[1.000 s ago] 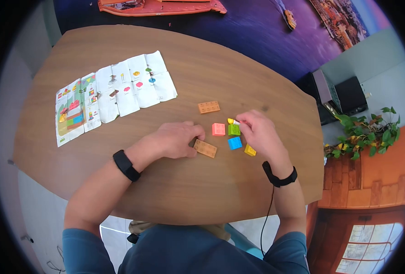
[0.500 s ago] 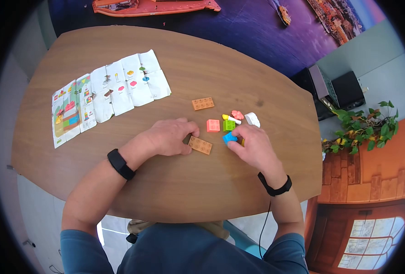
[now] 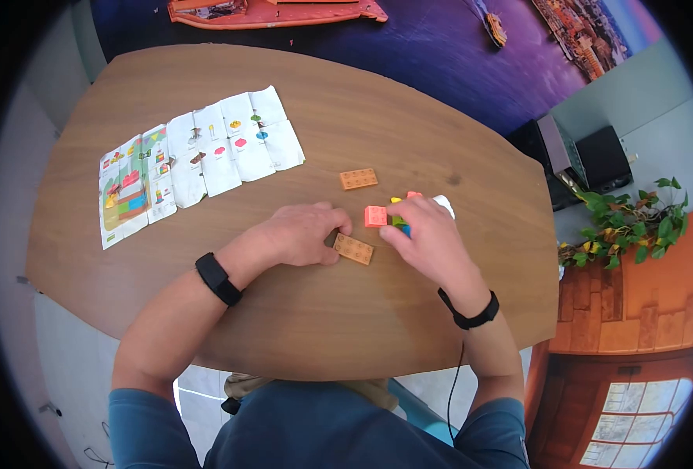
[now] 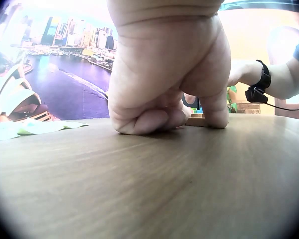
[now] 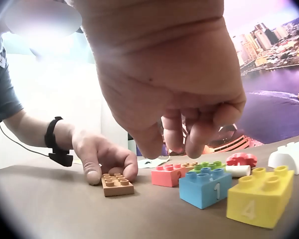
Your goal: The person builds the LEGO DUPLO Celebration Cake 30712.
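Note:
In the head view, my left hand (image 3: 307, 234) holds the left end of a flat brown brick (image 3: 354, 248) on the table, thumb and fingers on either side. My right hand (image 3: 431, 238) hovers with bent, spread fingers beside the pink brick (image 3: 375, 216), holding nothing. In the right wrist view, that hand (image 5: 174, 79) hangs above the pink brick (image 5: 165, 177) and the green brick (image 5: 209, 166). The blue brick (image 5: 203, 189), marked 1, stands in front of the green one; the yellow brick (image 5: 259, 199), marked 4, is nearest that camera.
A second brown brick (image 3: 359, 179) lies farther back. Beyond the right hand are a red flower piece (image 5: 241, 159), a white cylinder (image 5: 238, 171) and a white piece (image 5: 290, 157). The unfolded instruction sheet (image 3: 205, 156) lies at the back left.
My right hand has left the blue brick and moved towards the pink one. The blue brick now sits closer to the green brick. My left hand has kept its hold.

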